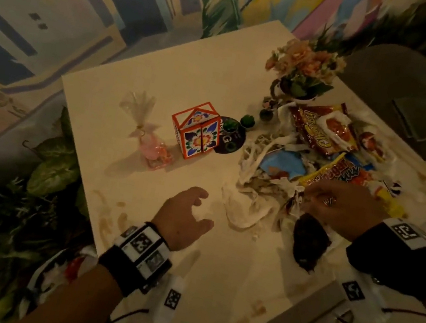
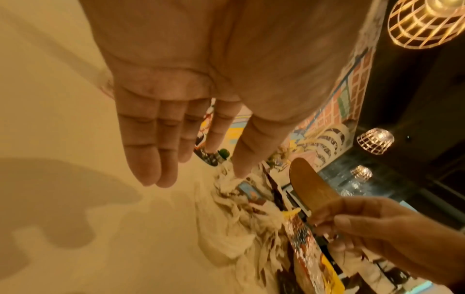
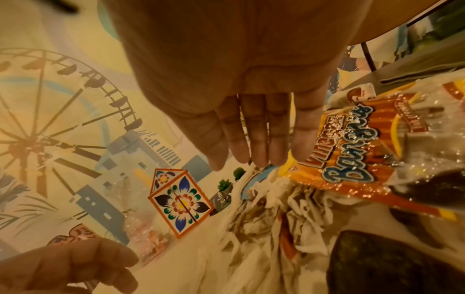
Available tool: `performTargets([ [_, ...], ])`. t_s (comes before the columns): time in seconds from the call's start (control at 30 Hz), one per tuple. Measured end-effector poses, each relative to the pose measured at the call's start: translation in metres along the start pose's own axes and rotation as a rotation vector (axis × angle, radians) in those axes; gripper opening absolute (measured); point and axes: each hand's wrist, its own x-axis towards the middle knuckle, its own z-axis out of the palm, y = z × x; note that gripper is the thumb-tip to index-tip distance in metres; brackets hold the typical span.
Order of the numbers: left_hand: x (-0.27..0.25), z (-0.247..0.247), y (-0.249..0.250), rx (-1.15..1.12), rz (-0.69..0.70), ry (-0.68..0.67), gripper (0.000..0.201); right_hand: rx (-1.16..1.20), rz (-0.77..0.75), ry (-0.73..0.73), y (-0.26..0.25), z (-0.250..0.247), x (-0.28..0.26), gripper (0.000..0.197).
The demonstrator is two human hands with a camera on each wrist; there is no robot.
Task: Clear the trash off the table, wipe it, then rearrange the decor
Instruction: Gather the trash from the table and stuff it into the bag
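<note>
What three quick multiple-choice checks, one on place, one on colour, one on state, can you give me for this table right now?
1. Where is the floral box? A) between the pink favour bag and the trash pile; B) on top of the wrappers; C) in a hand.
2. What colour is its edging? A) green; B) orange; C) black.
3. The left hand is: A) gripping a wrapper; B) pressing a cloth flat; C) open and empty.

Answers: 1 A, the head view shows it flanked by both; 2 B, orange frames each face; 3 C, the left wrist view shows straight fingers holding nothing.
</note>
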Motion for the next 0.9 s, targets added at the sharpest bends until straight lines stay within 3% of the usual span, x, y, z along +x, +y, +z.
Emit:
performTargets([
  [0.13,0.020,0.035,0.011,0.159,-0.026,-0.083,0.105,-0.102,-0.016,-0.011,0.011,-0.006,0.018,0.038],
  [0.27,0.039,0.065,0.030,0.279,-0.055,-0.101,0.127,-0.298,-0.147,-0.076,0.019,-0.009,0.049,0.060],
  [0.4,0.056,0.083,0.052,0.358,-0.122,-0.068,0.121,-0.474,-0.156,-0.166,0.030,-0.005,0.070,0.083],
  [0.53,0.066,0.094,0.063,0.298,-0.136,0.017,0.104,-0.538,-0.149,-0.299,0.040,0.003,0.086,0.106],
  [0.77,0.085,0.109,0.072,0.326,-0.077,0.161,0.058,-0.519,-0.198,-0.228,0.042,0.021,0.102,0.101],
  [0.9,0.095,0.116,0.071,0.338,-0.033,0.261,0.045,-0.479,-0.189,-0.230,0.038,0.024,0.106,0.092],
])
